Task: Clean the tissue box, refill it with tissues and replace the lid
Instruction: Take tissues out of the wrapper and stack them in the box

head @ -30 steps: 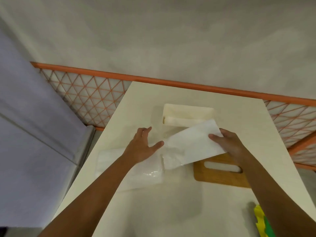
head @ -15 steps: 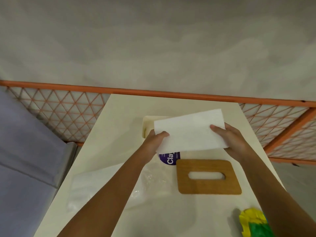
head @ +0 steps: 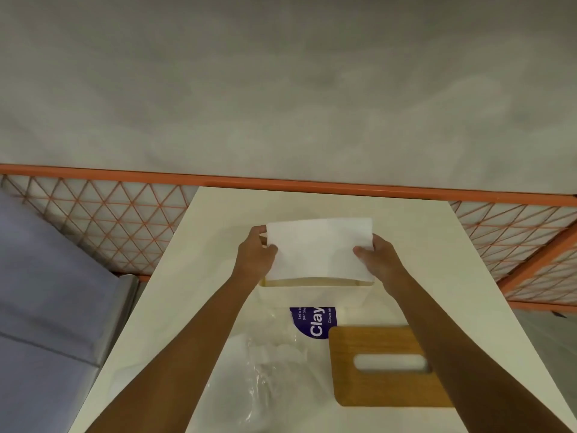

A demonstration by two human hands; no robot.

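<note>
A white stack of tissues [head: 318, 248] is held flat over the open cream tissue box [head: 312, 294]. My left hand [head: 256, 254] grips its left end and my right hand [head: 376, 256] grips its right end, thumbs on top. The stack hides most of the box opening; only the box's near wall and a strip of its inside show. The wooden lid [head: 384, 364], with a slot in its middle, lies flat on the table to the right of the clear plastic tissue wrapper [head: 274, 354], which bears a purple label.
The cream table [head: 218, 276] runs back to an orange rail and lattice fence [head: 109, 226] below a grey wall. A bluish-grey padded surface [head: 46, 307] lies left of the table.
Both hands carried the tissue stack forward and levelled it over the box. My left hand left the wrapper and took the stack's left end. The view tilted so the yellow-green object dropped out of frame.
</note>
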